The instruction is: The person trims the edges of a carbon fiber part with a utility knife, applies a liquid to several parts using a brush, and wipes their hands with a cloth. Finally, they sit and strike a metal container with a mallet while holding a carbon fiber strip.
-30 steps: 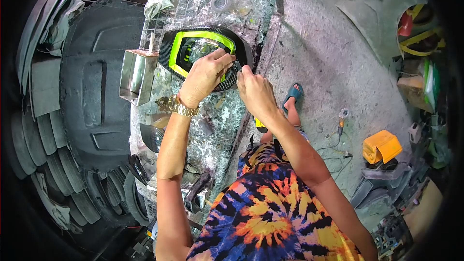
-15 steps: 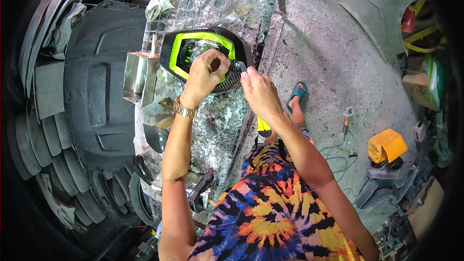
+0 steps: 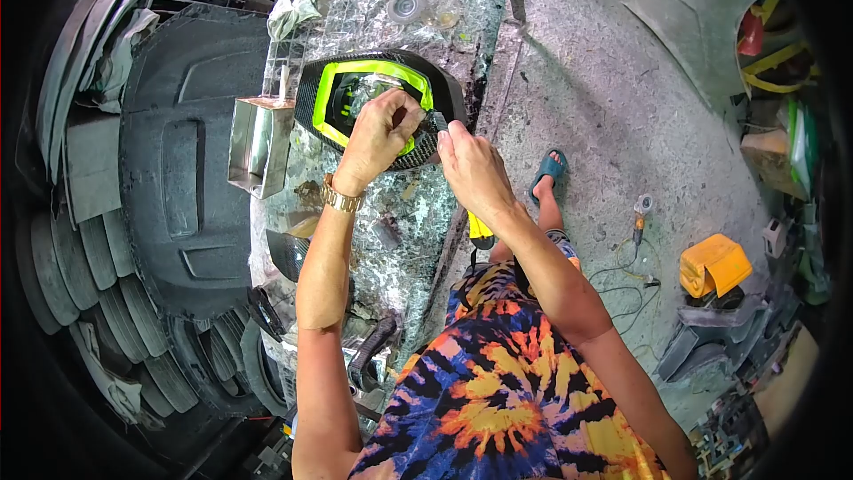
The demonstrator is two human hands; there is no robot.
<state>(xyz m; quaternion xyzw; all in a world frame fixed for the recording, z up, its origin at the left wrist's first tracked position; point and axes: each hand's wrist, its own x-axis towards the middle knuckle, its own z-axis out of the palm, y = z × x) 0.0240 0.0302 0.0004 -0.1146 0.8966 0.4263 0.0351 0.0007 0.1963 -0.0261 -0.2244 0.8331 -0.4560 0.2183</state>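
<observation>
Box (image 3: 258, 147) is left of the shell (image 3: 311, 82). The shell lies on the counter (image 3: 404, 209), black and woven, with green tape (image 3: 326, 93) around its opening. Over its right part, left hand (image 3: 375, 138) has the grip together; on what, I cannot tell. Beside it, right hand (image 3: 473, 169) has the grip clamped on what seems a cutter (image 3: 441, 121); such close work asks for steadiness.

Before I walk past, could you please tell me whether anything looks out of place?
The thin dark cable lies in loose loops on the grey concrete floor, near the orange-handled tool; it looks untidy, possibly a trip hazard.
</observation>
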